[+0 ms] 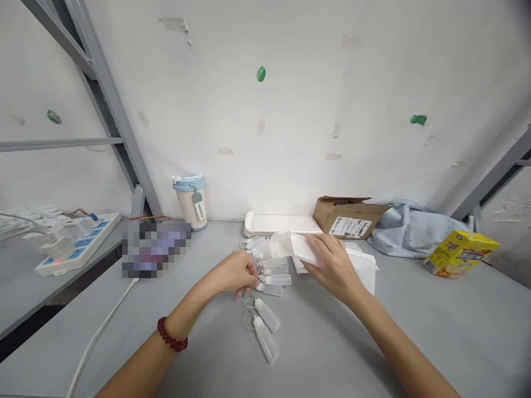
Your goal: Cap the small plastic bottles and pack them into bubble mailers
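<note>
The left hand point(234, 273) pinches a small bottle point(271, 289) on the desk point(415, 320), in front of the cardboard box point(348, 216). The right hand point(336, 266), nearer that box, has its fingers closed around a white pouch point(296, 246).

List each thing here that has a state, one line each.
Left hand: fingers pinching small clear plastic bottle.
Right hand: gripping white flat packet.
Brown cardboard box: flaps open.
White tumbler with blue lid: upright, lid on.
White power strip: red light on.
Yellow carton: lying tilted.
Pale blue cloth: crumpled.
</note>
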`<state>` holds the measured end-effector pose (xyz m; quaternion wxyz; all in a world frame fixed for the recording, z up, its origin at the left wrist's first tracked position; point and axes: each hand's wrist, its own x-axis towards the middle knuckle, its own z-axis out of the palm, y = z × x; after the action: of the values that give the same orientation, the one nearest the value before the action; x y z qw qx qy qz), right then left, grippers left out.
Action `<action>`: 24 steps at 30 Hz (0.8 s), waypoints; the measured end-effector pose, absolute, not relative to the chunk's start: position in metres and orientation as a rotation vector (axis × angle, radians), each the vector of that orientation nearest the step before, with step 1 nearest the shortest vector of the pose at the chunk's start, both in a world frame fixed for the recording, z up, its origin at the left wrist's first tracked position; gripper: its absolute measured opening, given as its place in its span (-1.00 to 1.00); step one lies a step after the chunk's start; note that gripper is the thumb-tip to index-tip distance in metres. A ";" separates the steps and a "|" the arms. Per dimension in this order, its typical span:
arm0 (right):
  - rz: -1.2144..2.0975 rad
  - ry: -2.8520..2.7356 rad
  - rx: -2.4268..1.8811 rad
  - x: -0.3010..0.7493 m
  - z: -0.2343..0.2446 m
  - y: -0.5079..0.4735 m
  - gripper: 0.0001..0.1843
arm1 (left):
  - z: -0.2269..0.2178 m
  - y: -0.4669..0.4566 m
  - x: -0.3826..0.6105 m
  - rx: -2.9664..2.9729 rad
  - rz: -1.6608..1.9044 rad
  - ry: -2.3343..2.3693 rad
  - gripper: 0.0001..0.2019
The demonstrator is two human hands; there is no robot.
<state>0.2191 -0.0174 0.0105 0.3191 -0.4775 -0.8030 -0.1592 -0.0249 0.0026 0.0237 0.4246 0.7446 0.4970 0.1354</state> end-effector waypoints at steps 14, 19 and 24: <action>-0.511 -2.111 -1.255 0.222 0.012 -0.017 -0.55 | 0.045 0.002 -0.038 1.678 0.330 1.025 -0.86; -0.512 -2.099 -1.275 0.223 0.011 -0.016 -0.55 | 0.056 0.005 -0.045 1.533 0.580 0.982 -0.82; -0.479 -2.096 -1.284 0.220 0.010 -0.017 -0.60 | 0.050 0.012 -0.045 1.425 0.888 1.015 -0.83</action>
<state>0.2201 -0.0169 0.0101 0.3134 -0.4871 -0.7947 -0.1815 -0.0451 0.0118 0.0502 0.5561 0.6035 0.4300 0.3763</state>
